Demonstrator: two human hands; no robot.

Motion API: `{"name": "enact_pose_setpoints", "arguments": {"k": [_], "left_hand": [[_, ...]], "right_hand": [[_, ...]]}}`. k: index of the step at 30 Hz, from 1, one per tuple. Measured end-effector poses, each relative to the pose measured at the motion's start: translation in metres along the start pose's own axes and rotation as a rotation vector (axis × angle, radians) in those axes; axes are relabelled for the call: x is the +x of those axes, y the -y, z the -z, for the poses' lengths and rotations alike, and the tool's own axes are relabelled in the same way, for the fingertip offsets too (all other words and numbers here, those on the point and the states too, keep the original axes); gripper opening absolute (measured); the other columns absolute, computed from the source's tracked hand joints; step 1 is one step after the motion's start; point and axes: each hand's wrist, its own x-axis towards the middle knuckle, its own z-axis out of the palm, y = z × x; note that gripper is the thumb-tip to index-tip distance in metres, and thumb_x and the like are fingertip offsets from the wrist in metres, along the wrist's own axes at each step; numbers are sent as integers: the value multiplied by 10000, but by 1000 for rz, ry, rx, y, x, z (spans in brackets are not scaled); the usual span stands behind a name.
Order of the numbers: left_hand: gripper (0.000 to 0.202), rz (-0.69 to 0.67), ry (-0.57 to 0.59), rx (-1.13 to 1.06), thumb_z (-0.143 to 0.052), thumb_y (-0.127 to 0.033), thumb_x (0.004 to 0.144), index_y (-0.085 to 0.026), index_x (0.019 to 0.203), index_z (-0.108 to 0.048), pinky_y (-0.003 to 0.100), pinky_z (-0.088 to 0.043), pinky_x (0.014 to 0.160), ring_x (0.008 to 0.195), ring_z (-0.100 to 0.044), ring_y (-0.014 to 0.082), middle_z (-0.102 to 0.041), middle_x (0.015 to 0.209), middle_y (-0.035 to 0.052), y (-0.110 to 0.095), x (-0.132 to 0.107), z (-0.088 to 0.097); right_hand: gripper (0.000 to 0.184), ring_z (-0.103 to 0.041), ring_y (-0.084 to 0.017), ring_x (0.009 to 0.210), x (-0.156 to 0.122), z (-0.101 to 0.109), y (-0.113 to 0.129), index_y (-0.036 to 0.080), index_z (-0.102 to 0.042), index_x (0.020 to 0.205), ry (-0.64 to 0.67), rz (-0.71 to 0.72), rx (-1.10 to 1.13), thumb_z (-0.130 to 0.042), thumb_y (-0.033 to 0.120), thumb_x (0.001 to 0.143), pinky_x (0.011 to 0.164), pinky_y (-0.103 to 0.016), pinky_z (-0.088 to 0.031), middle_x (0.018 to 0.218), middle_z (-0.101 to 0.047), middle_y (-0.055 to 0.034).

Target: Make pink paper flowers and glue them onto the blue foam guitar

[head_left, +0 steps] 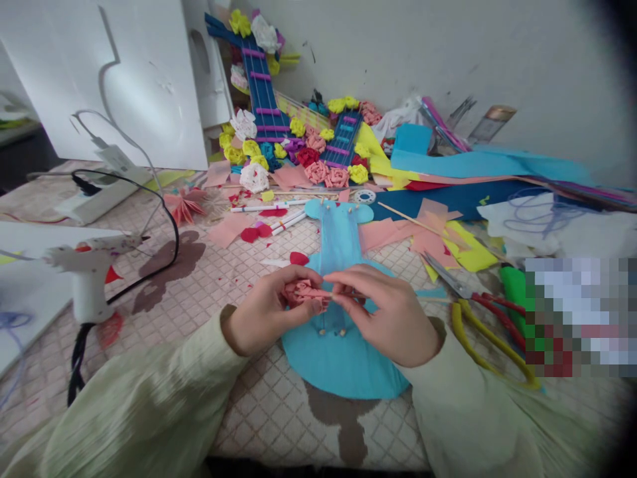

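A small pink rolled-paper flower (pixel 304 294) is held between both of my hands over a light-blue guitar-shaped paper cutout (pixel 338 358) lying on the patterned tablecloth. My left hand (pixel 266 311) cups the flower from the left, fingers curled round it. My right hand (pixel 382 311) pinches its right edge with thumb and fingertips. Small wooden pegs show on the cutout just below the flower and near its top end.
A white glue gun (pixel 89 265) with a black cord stands at the left. Scissors and yellow-handled pliers (pixel 478 312) lie at the right. Behind are coloured paper sheets, markers, a skewer, and blue guitars covered in paper flowers (pixel 279 133). A white board leans at back left.
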Motion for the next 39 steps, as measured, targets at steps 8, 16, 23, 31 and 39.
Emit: {"name": "enact_pose_setpoints", "arguments": {"k": [8,16,23,31,39], "left_hand": [[287,-16,-6,-36,-630,-251,690,-128,926,-522,261,-462,639,697,-563,131,-586,796,39,-5,0,1],[261,-55,-3,-50,-654,-179,660,-143,891,-538,222,-449,620,689,-542,108,-573,806,21,-14,-1,6],[239,-55,-74,-180,-661,-139,652,-147,864,-549,206,-468,602,683,-575,105,-596,784,12,-17,0,8],[285,10,-118,-326,-702,-102,604,-152,824,-527,214,-491,635,708,-606,108,-634,816,12,-13,2,10],[314,27,-125,-382,-668,-190,664,-158,952,-546,221,-471,633,710,-583,102,-619,838,17,3,5,3]], "right_hand": [[189,-567,-140,750,1,3,0,174,-564,962,-18,-38,36,-489,122,797,674,-288,-500,778,-604,-33],[140,-584,-123,717,4,11,0,174,-598,898,-23,-51,75,-514,146,790,594,-236,-509,811,-626,-39],[127,-603,-140,734,8,21,-2,202,-612,860,-66,-39,3,-536,151,772,619,-263,-516,829,-636,-32],[118,-603,-198,773,4,60,-43,201,-634,823,-56,-125,-318,-530,209,767,626,-340,-499,839,-659,-46],[160,-599,-191,727,3,53,-49,181,-629,860,-277,-281,-252,-549,267,751,597,-340,-497,893,-645,-81]]}}
